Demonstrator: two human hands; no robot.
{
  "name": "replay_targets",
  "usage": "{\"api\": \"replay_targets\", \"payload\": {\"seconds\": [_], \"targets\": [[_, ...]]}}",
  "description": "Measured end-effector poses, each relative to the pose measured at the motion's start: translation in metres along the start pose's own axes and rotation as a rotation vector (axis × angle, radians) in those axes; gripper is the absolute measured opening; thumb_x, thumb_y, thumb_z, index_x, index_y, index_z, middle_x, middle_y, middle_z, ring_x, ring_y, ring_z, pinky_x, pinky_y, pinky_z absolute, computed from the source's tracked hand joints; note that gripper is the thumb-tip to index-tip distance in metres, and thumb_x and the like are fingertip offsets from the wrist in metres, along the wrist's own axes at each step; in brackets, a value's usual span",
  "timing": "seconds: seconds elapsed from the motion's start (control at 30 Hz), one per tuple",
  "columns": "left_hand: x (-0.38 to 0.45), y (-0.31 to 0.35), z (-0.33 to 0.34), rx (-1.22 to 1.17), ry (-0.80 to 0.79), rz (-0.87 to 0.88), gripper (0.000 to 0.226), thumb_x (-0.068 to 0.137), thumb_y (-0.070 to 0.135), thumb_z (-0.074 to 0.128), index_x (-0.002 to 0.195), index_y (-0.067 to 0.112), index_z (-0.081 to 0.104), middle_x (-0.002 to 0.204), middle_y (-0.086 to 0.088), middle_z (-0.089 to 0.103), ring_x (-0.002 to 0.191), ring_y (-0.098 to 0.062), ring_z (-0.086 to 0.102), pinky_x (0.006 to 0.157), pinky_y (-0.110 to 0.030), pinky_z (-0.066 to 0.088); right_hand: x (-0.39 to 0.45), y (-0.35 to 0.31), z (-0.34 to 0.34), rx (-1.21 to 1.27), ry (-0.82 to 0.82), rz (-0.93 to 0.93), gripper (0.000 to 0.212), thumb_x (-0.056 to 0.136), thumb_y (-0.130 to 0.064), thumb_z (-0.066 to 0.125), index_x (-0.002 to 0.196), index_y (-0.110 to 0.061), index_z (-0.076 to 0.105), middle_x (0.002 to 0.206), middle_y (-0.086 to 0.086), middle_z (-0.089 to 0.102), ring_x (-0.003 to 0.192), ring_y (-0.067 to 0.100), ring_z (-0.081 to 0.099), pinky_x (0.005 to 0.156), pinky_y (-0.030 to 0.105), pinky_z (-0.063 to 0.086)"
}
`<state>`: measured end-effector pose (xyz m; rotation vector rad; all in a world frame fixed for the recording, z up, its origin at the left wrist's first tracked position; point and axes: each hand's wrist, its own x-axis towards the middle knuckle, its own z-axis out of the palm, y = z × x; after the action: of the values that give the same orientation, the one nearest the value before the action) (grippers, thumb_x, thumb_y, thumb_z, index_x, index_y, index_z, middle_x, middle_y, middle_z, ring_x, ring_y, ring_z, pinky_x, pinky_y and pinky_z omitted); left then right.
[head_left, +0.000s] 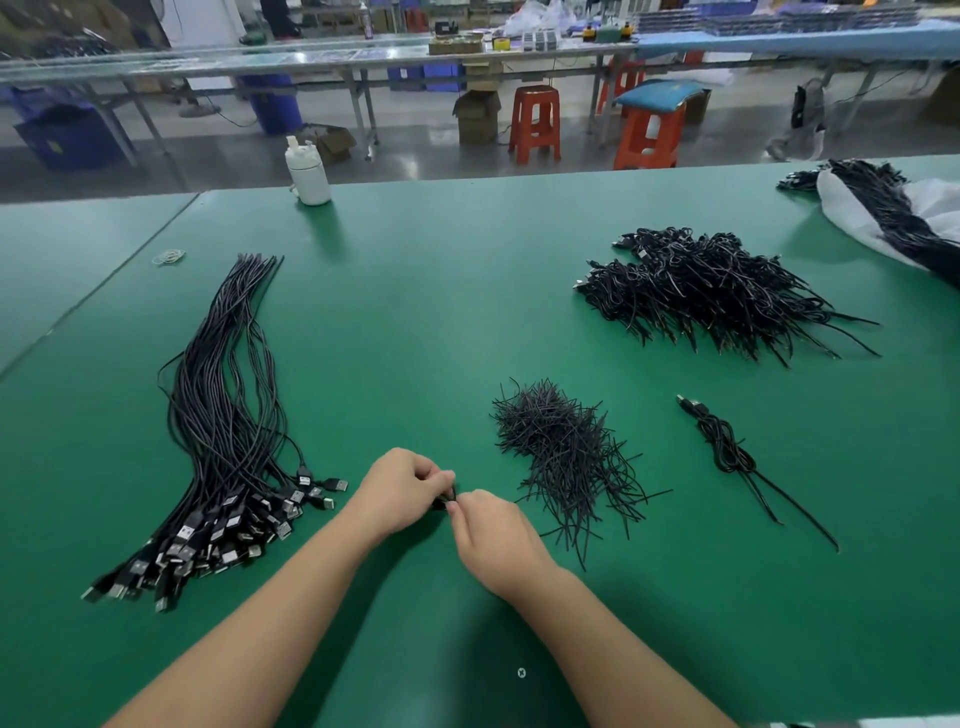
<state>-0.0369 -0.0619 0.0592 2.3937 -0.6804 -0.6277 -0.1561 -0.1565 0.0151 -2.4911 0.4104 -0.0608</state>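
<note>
Left hand (400, 491) and right hand (501, 540) pinch a small black piece (444, 502).

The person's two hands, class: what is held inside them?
A small black piece shows between the left hand and right hand, pinched by both. Curled fingers cover its remainder, so its kind is unclear.

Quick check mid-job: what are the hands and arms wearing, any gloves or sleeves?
Nothing worn shows. The left hand and right hand are bare: no gloves, rings or wrist straps visible. The left forearm and right forearm are bare too, no sleeve in view.
</note>
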Motion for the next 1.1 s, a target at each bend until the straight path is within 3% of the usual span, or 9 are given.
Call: {"api": "replay_targets", "payload": {"seconds": [0.07,0.17,0.27,0.37,0.57,0.77,0.97,1.1], "targets": [[0.001,0.001,-0.003,0.066,0.008,-0.005,0.041,0.094,0.045,0.057,0.064,0.022,0.074,0.057,0.004,0.066,0.048,-0.009,0.048,0.048,-0.021,0.036,0.000,-0.002,0.001,-0.045,-0.019,0.003,0.030,0.106,-0.034,0.031,0.084,-0.015,0.041,0.084,0.004,0.047,0.077,0.032,0.055,0.069,0.040,0.041],[0.000,0.000,-0.004,0.164,-0.038,0.012,0.044,0.089,0.052,0.062,0.066,0.015,0.071,0.048,0.001,0.046,0.044,-0.011,0.034,0.043,-0.025,0.027,0.001,-0.002,0.002,-0.110,-0.037,-0.015,0.031,0.106,-0.033,0.032,0.098,-0.010,0.051,0.096,0.010,0.055,0.084,0.035,0.060,0.071,0.042,0.043],[-0.003,0.001,-0.007,0.187,-0.089,0.052,0.024,0.087,0.039,0.068,0.073,0.021,0.075,0.064,0.006,0.068,0.060,-0.012,0.057,0.055,-0.024,0.045,0.002,-0.003,0.002,-0.135,-0.045,-0.011,0.034,0.106,-0.033,0.031,0.110,-0.009,0.055,0.104,0.011,0.057,0.089,0.034,0.061,0.075,0.041,0.044],[-0.006,0.003,-0.009,0.261,-0.126,0.112,0.014,0.089,0.028,0.067,0.080,0.022,0.076,0.081,0.004,0.074,0.081,-0.016,0.067,0.075,-0.029,0.054,0.002,-0.003,0.004,-0.159,-0.045,-0.009,0.034,0.107,-0.034,0.030,0.106,-0.009,0.054,0.103,0.011,0.057,0.088,0.033,0.060,0.070,0.037,0.039],[-0.012,0.009,0.003,0.780,0.099,0.282,0.018,0.088,0.021,0.057,0.098,0.028,0.071,0.097,0.002,0.070,0.095,-0.022,0.064,0.072,-0.029,0.039,0.004,-0.004,0.005,-0.198,-0.059,-0.025,0.033,0.107,-0.032,0.030,0.105,-0.007,0.052,0.104,0.013,0.056,0.088,0.036,0.060,0.066,0.036,0.033],[-0.012,0.006,0.005,0.627,0.085,0.191,0.016,0.085,0.026,0.055,0.088,0.026,0.071,0.091,0.005,0.071,0.091,-0.019,0.065,0.065,-0.027,0.043,0.004,-0.006,0.006,-0.246,-0.075,-0.023,0.028,0.108,-0.025,0.031,0.113,-0.006,0.051,0.111,0.015,0.055,0.092,0.035,0.061,0.068,0.036,0.035],[-0.011,0.004,0.007,0.647,0.059,0.213,0.016,0.086,0.023,0.055,0.087,0.019,0.070,0.090,0.002,0.070,0.090,-0.023,0.065,0.071,-0.032,0.054,0.006,-0.007,0.007,-0.311,-0.057,-0.043,0.028,0.108,-0.026,0.031,0.114,-0.006,0.050,0.111,0.014,0.055,0.091,0.035,0.061,0.067,0.037,0.035],[-0.010,0.007,0.004,0.719,0.068,0.273,0.015,0.089,0.025,0.054,0.089,0.019,0.068,0.093,-0.002,0.069,0.090,-0.028,0.065,0.071,-0.033,0.046,0.007,-0.006,-0.006,-0.421,0.036,-0.120,0.026,0.106,-0.030,0.039,0.109,-0.011,0.056,0.104,0.007,0.057,0.087,0.030,0.062,0.063,0.037,0.035]]}}
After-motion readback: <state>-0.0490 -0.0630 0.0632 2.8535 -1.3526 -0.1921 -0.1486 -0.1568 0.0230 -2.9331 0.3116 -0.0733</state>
